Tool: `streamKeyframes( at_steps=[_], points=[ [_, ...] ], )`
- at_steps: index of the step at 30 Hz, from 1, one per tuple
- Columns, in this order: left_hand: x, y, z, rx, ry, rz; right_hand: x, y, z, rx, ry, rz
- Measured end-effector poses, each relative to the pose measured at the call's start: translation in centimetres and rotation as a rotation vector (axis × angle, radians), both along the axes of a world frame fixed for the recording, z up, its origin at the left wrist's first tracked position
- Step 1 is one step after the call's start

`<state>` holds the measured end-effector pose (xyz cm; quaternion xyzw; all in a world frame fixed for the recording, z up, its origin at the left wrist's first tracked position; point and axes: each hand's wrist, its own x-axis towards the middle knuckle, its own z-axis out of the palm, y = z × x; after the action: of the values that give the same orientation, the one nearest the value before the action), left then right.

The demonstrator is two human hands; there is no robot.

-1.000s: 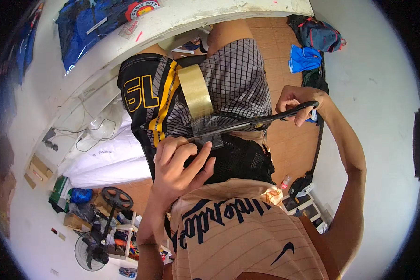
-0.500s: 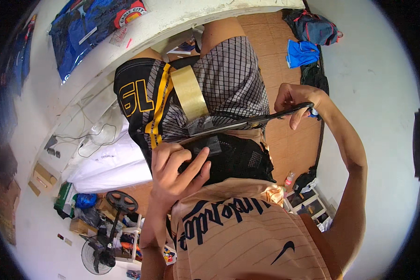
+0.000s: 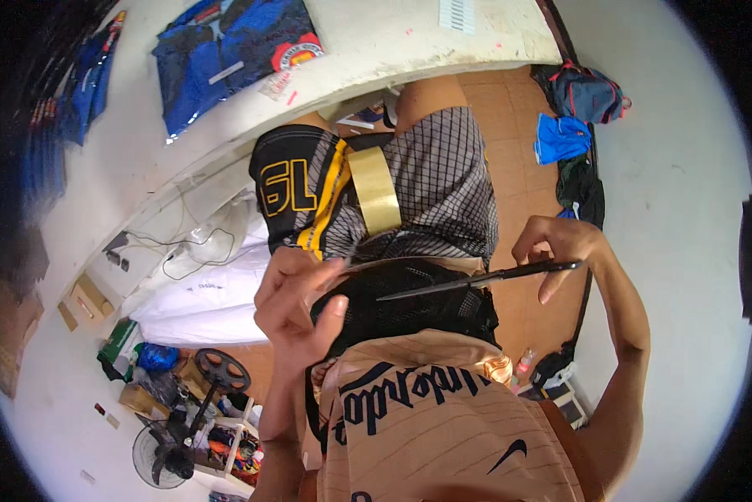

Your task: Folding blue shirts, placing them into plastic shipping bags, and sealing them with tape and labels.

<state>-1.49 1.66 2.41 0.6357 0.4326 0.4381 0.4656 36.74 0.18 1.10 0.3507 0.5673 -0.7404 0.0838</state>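
scissors, gripped in the right hand, have left the tape roll. left hand: thumb, fingers apart. plastic bag contains blue garment.

Tape roll on shorts, mid-lap. Scissors nearer shirt than tape roll, tips leftward — handle in right hand. Left hand left of scissors tips. Table ahead, beyond tape roll; packaged garment on its left part. Floor right of shorts — backpack far, cloth just nearer. Fan at left rear.
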Motion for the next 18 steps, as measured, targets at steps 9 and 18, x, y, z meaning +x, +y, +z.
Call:
streamKeyframes(
  at_steps=[9, 18],
  points=[
    [-0.7, 1.9, -0.1, 0.048, -0.141, 0.117, -3.8, 2.0, -1.0, 0.887, -0.081, -0.506],
    [0.0, 1.1, -0.4, 0.034, -0.218, 0.077, -6.2, -1.1, -3.2, 0.977, -0.699, -0.49]
  ],
)
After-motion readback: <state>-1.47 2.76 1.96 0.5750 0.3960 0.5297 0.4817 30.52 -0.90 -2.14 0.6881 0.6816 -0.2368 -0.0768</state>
